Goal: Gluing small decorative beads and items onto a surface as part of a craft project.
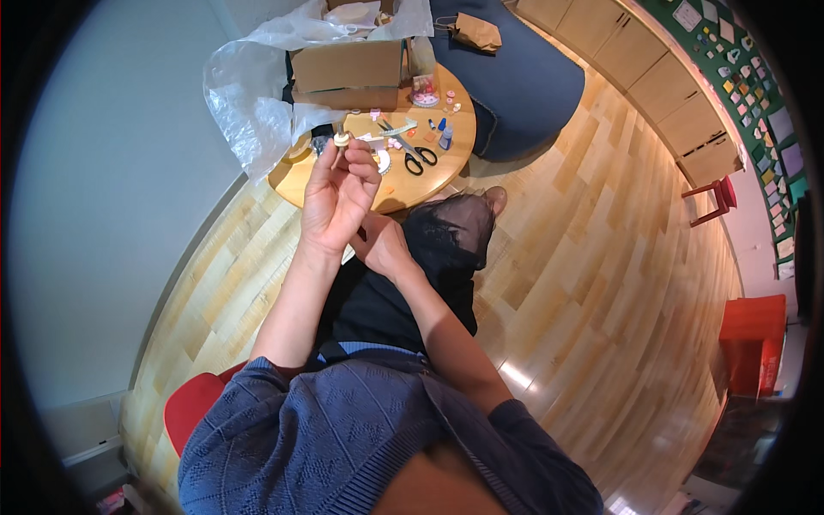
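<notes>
My left hand (341, 199) is raised over the near edge of the round wooden table (450, 174), palm turned up. Between thumb and fingertips it pinches a small cream-coloured round piece (341, 139), with a short shiny stem sticking up from it. Lower down, my right hand (384, 246) is above my lap, close to the left wrist. Its fingers are partly hidden, so what they hold, if anything, does not show. Beyond the left fingers lie scissors (420, 154) with black handles, a small bottle (445, 138), a blue cap (442, 123) and several small pink pieces.
An open cardboard box (347, 67) stands at the table's back, with a clear plastic bag (248, 96) draped beside it. A brown paper bag (476, 32) rests on a dark blue upholstered seat (528, 84). A red stool (714, 196) stands far right, below wooden cabinets (656, 77).
</notes>
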The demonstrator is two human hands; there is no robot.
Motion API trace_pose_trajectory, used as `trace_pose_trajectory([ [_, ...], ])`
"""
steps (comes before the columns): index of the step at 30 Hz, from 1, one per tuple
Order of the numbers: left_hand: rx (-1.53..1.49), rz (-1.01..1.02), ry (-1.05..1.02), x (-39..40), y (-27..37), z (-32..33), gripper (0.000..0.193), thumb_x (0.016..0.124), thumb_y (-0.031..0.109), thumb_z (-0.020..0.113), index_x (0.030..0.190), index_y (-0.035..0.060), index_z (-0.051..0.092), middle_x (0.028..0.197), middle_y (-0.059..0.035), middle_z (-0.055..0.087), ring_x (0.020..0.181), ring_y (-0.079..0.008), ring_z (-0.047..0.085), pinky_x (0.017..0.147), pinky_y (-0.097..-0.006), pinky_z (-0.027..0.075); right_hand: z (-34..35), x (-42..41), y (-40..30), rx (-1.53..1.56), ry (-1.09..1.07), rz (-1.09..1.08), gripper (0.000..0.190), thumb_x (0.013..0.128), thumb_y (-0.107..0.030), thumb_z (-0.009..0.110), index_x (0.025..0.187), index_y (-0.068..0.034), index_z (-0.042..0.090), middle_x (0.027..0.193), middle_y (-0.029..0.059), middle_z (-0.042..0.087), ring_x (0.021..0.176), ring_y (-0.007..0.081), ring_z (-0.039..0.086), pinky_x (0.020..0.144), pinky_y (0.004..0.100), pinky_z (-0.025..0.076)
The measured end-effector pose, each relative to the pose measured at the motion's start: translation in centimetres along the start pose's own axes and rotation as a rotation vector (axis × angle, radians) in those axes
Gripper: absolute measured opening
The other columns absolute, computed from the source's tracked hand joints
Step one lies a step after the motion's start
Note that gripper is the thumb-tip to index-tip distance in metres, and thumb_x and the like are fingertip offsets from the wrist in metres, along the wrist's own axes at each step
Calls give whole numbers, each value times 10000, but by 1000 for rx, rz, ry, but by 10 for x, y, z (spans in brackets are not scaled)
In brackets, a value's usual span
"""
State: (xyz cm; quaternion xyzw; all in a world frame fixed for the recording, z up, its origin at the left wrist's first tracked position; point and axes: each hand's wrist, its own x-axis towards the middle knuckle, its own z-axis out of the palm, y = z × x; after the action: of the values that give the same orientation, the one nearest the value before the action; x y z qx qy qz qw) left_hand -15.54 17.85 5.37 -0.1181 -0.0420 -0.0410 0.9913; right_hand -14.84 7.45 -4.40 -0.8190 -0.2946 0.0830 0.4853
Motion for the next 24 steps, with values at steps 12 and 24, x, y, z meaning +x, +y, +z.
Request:
trace_pose_trajectory([
  [12,66,164,-69,-8,28,26,211,878,16,630,1057,-12,522,974,-75,507,876,-166,510,766,-306,455,-2,-2,6,46,43,-14,105,798,-126,631,823,-25,637,827,159,639,766,341,636,701,428,504],
  [24,128,179,-85,-12,29,30,208,909,70,622,1065,-30,527,985,-95,510,888,-156,516,778,-286,465,-4,-7,6,60,40,-20,76,784,-107,607,818,-40,620,839,145,639,762,336,634,688,417,504],
])
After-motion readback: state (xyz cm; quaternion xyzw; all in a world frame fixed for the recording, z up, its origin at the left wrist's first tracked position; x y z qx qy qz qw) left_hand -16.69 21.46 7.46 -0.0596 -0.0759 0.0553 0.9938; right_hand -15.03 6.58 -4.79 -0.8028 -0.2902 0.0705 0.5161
